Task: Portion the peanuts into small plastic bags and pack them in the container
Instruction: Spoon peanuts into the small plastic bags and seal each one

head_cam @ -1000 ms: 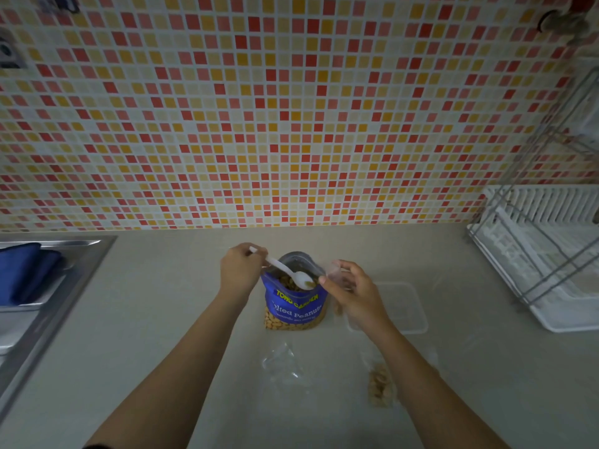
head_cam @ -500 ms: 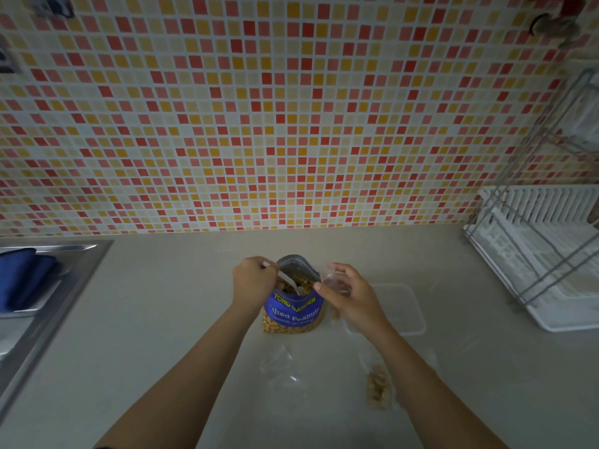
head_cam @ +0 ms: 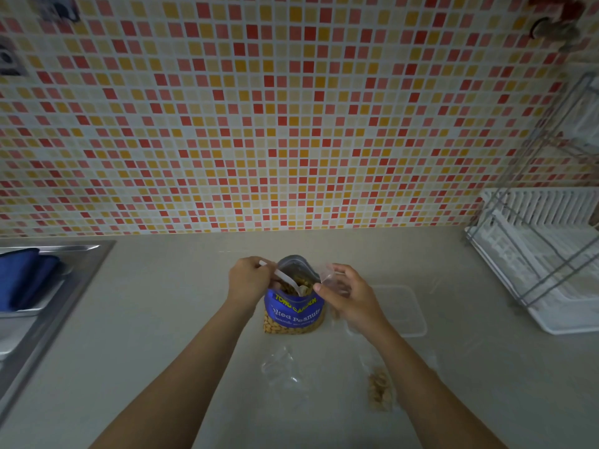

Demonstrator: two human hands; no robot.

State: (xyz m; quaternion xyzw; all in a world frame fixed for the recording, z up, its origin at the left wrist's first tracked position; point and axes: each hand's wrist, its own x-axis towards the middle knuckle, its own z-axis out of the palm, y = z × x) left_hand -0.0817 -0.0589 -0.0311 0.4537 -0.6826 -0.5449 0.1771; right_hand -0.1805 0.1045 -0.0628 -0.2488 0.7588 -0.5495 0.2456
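Observation:
A blue salted-peanut pouch (head_cam: 294,314) stands open at the middle of the counter. My left hand (head_cam: 248,280) grips a white plastic spoon (head_cam: 287,281) whose bowl is inside the pouch mouth among the peanuts. My right hand (head_cam: 348,298) pinches a small clear plastic bag (head_cam: 330,277) held open just right of the pouch. A clear rectangular container (head_cam: 403,311) lies on the counter behind my right hand. A small bag holding peanuts (head_cam: 379,390) lies near my right forearm. An empty clear bag (head_cam: 280,367) lies in front of the pouch.
A steel sink (head_cam: 48,303) with a blue cloth (head_cam: 22,277) is at the left. A white dish rack with a wire frame (head_cam: 544,257) stands at the right. A mosaic tile wall (head_cam: 291,124) rises behind the beige counter (head_cam: 162,319).
The spoon dipped deeper into the pouch and has come up a little, its bowl showing at the mouth again. My right hand stays beside the pouch with the small bag.

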